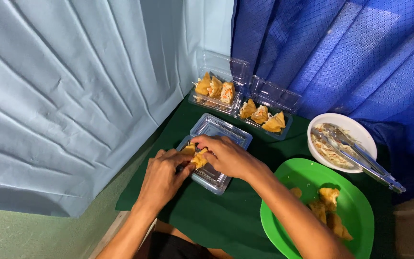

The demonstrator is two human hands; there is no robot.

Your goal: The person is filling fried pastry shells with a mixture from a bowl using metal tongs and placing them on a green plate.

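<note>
Two clear boxes (219,88) (267,112) are being kept open at the back of a green cloth (216,216), just beside each other, three filled fried pieces being held in each. To the right, a white bowl (360,132) of shredded filling is being spanned by metal tongs (360,158), the handles being left out over its rim. Nearer, a green plate (355,206) is being taken up by a few plain fried pieces (329,211). The scene is being backed by a pale curtain (73,96) on the left and a dark blue curtain (341,52) on the right.
</note>
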